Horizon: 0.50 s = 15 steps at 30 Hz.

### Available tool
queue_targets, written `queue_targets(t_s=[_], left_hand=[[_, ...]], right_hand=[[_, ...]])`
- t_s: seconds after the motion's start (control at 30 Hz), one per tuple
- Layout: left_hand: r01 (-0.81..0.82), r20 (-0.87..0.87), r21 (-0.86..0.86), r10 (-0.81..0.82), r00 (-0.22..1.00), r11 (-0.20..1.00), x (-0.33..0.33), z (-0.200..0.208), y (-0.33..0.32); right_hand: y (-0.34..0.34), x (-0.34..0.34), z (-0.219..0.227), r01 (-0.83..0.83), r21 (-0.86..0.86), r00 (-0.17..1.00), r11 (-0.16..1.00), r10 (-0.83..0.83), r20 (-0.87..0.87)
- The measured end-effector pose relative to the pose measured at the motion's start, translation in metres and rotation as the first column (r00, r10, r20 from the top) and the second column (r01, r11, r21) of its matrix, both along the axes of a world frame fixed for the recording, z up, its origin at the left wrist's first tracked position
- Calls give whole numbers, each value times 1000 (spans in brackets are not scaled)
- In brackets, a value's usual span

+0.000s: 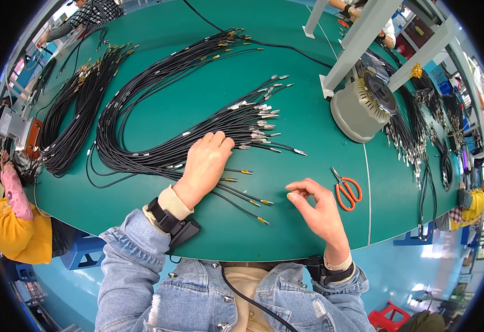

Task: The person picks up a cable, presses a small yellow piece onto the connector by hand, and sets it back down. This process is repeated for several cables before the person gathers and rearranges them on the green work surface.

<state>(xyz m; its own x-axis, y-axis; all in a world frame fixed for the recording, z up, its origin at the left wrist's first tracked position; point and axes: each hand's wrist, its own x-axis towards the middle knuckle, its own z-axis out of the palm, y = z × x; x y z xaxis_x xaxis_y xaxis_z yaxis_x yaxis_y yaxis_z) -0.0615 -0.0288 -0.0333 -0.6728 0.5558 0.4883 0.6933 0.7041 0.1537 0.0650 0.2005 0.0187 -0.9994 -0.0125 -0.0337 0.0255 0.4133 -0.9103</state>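
Observation:
My left hand (204, 166) lies palm-down on a looped bundle of thin black cables (159, 110), its fingers spread over the strands near their metal-tipped ends (258, 119). A few separate cables with yellow-tipped ends (247, 200) fan out from under that hand toward the right. My right hand (317, 207) hovers above the green table (286, 232), thumb and fingertips pinched together; whether something tiny sits between them I cannot tell.
Orange-handled scissors (346, 191) lie right of my right hand. A grey round machine (364, 105) stands at the back right beside white frame posts. More black cable bundles (76, 105) lie at the left and along the right edge (413, 138). Other people sit around the table.

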Motion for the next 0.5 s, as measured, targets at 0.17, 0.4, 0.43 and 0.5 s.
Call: queue_targets(t_s=[0.17, 0.4, 0.43, 0.5], left_hand=[[-2, -16, -4, 2, 1000, 1000, 0, 3, 0], [-21, -37, -3, 21, 999, 1000, -8, -7, -6], [-23, -39, -4, 23, 999, 1000, -9, -8, -7], [-17, -43, 13, 18, 999, 1000, -14, -11, -4]], right_hand=[[6, -2, 3, 15, -12, 1000, 1000, -15, -8], [-4, -14, -1, -264, 250, 958, 932, 282, -41], [-11, -15, -2, -321, 342, 925, 883, 370, -87], [-29, -15, -4, -372, 388, 890, 843, 443, -107]])
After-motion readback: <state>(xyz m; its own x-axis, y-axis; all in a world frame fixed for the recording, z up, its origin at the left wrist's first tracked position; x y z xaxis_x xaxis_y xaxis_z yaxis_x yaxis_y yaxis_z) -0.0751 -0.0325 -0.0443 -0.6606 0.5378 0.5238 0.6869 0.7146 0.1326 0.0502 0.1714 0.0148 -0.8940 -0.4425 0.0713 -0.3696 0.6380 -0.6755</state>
